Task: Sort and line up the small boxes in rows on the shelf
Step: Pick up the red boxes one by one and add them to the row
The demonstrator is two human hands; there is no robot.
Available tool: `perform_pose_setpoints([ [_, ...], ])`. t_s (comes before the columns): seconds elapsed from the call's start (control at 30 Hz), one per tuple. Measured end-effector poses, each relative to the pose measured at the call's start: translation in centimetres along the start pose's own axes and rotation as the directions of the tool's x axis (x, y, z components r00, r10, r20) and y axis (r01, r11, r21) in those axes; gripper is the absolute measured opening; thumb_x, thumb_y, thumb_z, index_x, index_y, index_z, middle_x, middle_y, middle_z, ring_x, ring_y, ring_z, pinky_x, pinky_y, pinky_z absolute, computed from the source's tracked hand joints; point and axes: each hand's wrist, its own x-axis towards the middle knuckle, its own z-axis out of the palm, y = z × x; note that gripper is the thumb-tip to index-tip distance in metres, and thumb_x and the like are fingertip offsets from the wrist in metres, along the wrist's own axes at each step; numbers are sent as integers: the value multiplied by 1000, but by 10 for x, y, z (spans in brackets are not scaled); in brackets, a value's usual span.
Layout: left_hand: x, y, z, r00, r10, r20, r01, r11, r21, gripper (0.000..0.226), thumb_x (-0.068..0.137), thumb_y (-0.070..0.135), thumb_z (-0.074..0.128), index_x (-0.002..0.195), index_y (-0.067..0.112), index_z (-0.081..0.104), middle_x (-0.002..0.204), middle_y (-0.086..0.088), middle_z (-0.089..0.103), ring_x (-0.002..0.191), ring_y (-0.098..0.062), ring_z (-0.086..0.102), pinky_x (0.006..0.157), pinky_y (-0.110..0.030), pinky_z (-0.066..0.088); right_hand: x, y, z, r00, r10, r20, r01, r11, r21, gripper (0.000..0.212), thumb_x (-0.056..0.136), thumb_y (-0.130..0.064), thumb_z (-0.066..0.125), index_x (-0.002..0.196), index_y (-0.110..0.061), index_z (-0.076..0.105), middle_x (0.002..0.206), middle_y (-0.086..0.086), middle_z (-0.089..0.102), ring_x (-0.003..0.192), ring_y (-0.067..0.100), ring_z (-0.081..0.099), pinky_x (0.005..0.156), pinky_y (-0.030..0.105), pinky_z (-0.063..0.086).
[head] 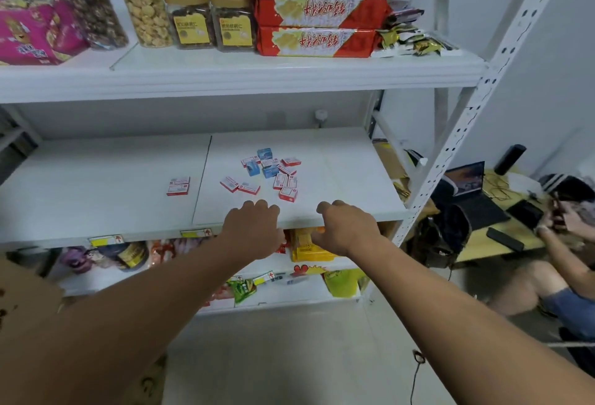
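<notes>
A loose heap of small boxes (273, 172) lies on the white middle shelf (112, 198), right of its seam: several red-and-white ones and three blue ones (264, 154). Two red-and-white boxes (178, 185) lie side by side, apart to the left of the seam. My left hand (254, 227) and my right hand (346, 227) hover at the shelf's front edge, just short of the heap, knuckles up and fingers curled downward. Neither hand holds anything that I can see.
The upper shelf carries jars (190, 18), snack bags and stacked red biscuit packs (322, 8). Snack packets (309, 250) fill the shelves below. A perforated white upright (476, 98) bounds the right side. Beyond it, a seated person (566, 243) is at a desk with a laptop.
</notes>
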Motion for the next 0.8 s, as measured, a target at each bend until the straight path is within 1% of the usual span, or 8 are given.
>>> perform_pose_setpoints([
  [0.07, -5, 9, 1, 999, -41, 2, 41, 999, -21, 50, 104, 50, 48, 146, 24, 53, 134, -3, 60, 121, -26, 58, 97, -46, 53, 0, 9, 1, 999, -36, 11, 36, 999, -1, 59, 93, -51, 63, 144, -26, 51, 132, 4, 60, 117, 31, 62, 88, 44, 54],
  [0.17, -15, 18, -1, 996, -91, 3, 91, 995, -36, 50, 104, 48, 48, 147, 24, 52, 135, -3, 59, 122, -27, 56, 96, -46, 50, 1, 15, 1, 995, -100, 7, 100, 995, -10, 57, 93, -47, 63, 145, -25, 51, 132, 4, 59, 118, 31, 62, 85, 41, 51],
  [0.27, -25, 21, -3, 991, -133, -5, 133, 990, -38, 49, 105, 49, 49, 146, 23, 53, 132, -3, 60, 120, -27, 57, 96, -46, 51, 2, 15, 0, 988, -152, 17, 153, 988, -15, 56, 95, -45, 64, 146, -24, 49, 132, 4, 59, 116, 30, 62, 82, 39, 49],
  [0.4, -30, 17, 0, 990, -142, -11, 142, 990, -13, 51, 105, 51, 48, 147, 21, 52, 133, -4, 59, 120, -27, 57, 96, -46, 52, 6, 9, 3, 984, -179, 20, 180, 984, -8, 54, 94, -46, 63, 142, -26, 51, 128, 2, 60, 112, 28, 63, 80, 40, 51],
  [0.5, -25, 12, 1, 988, -152, -3, 152, 988, -22, 53, 105, 50, 49, 149, 22, 51, 136, -4, 59, 122, -27, 56, 98, -46, 53, 14, 4, 6, 981, -193, 32, 193, 981, -3, 53, 94, -43, 63, 143, -28, 49, 129, 2, 60, 111, 28, 64, 76, 39, 49],
  [0.63, -8, 0, 0, 989, -145, -4, 145, 988, -53, 53, 105, 48, 50, 151, 22, 49, 140, -5, 57, 126, -28, 55, 101, -47, 51, 28, 0, 3, 981, -193, 28, 194, 981, -17, 58, 94, -39, 66, 148, -30, 47, 132, 2, 60, 113, 28, 64, 82, 40, 53],
  [0.8, 20, -21, -7, 990, -137, -38, 134, 989, -56, 56, 104, 51, 48, 153, 23, 48, 150, -6, 55, 132, -29, 54, 103, -48, 51, 51, -11, -7, 985, -163, 53, 165, 985, -46, 63, 94, -40, 68, 151, -32, 45, 135, 1, 58, 117, 28, 63, 88, 41, 56],
])
